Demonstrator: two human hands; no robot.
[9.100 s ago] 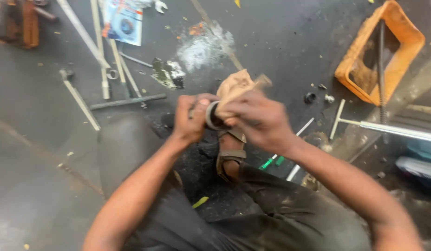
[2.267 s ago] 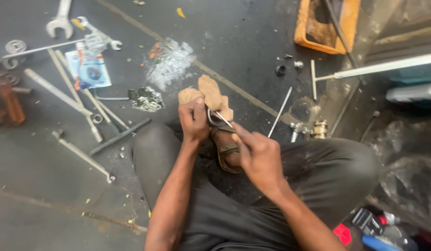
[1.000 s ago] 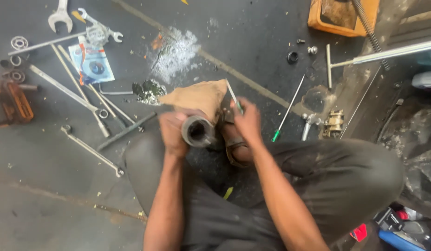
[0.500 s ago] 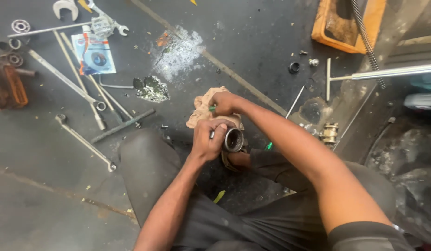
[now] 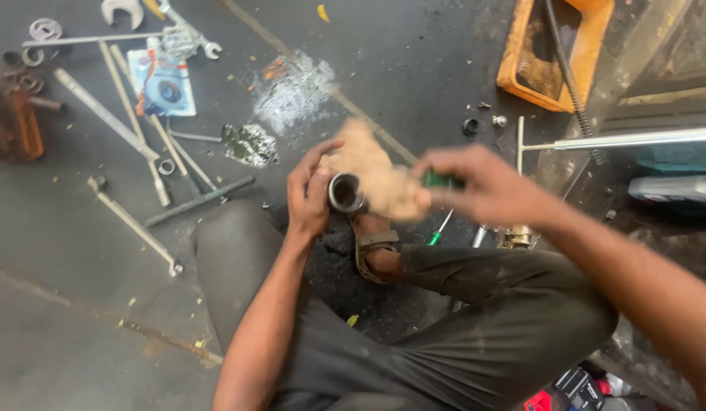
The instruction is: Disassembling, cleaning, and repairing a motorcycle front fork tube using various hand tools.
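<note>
Steel, short and hollow, the tube (image 5: 344,192) is held end-on to the camera in the left hand (image 5: 309,199), just above the sandalled foot (image 5: 374,247) of the seated person. The fingers of that hand are wrapped around its outer wall, thumb on the near side. A tan rag (image 5: 374,176), blurred by motion, is pressed against the tube's open end and far side. The right hand (image 5: 486,186) is closed on the rag's other end together with a green-handled tool (image 5: 441,181); whether the tool touches the tube cannot be told.

The tube is judged rigid, fairly heavy for its bulk, and likely slick with grime, so a full wrap around the wall is the firmer hold; the rim would be the poorer place. The rag is soft, light and easily bunched.

Room is tight below, where foot and knees close in. Open floor (image 5: 414,68) lies ahead. To the left, rods (image 5: 109,118), a wrench (image 5: 136,227), rings and a blue packet (image 5: 163,82) are scattered well apart from the hands. To the right lie an orange tray (image 5: 520,68), a bright bar (image 5: 634,139) and small nuts (image 5: 471,125).
</note>
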